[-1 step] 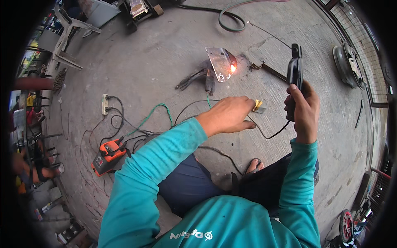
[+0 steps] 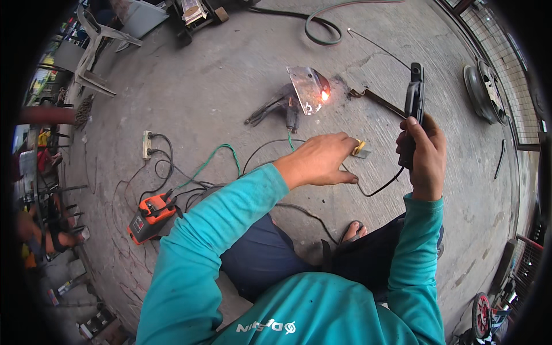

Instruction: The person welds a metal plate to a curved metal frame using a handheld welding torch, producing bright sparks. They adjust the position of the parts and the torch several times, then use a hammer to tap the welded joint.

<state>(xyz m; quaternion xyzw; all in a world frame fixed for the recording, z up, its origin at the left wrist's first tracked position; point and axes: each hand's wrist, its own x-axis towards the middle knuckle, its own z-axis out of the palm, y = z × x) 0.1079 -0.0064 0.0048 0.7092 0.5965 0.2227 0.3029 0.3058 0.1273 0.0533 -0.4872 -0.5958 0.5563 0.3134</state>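
My right hand point(image 2: 424, 150) is wrapped round a black welding electrode holder point(image 2: 413, 103), raised above the floor. A thin welding rod point(image 2: 379, 47) sticks out from its top toward the upper left. Lower and to the left, my left hand point(image 2: 322, 161) is palm down, thumb apart from the fingers. Beside its fingertips is a small yellow-and-grey tool point(image 2: 360, 149), its kind unclear; I see no grip on it. Farther off, a bent metal plate point(image 2: 306, 86) has a bright orange glowing spot. Against the plate rests a dark clamp-like piece point(image 2: 291, 118) with a green cable.
An orange-and-black welding machine point(image 2: 152, 215) sits at left, near a power strip point(image 2: 146, 145) with two plugs. Cables cross the floor toward me. A flat metal bar point(image 2: 379, 102) lies behind the holder. Wheel rims point(image 2: 483, 91) stand at right, a plastic chair point(image 2: 89, 54) at upper left.
My right hand has shifted slightly to the right with the electrode holder, and the rod's tip has moved right too. My left hand stays nearly in place. The plate's glow remains.
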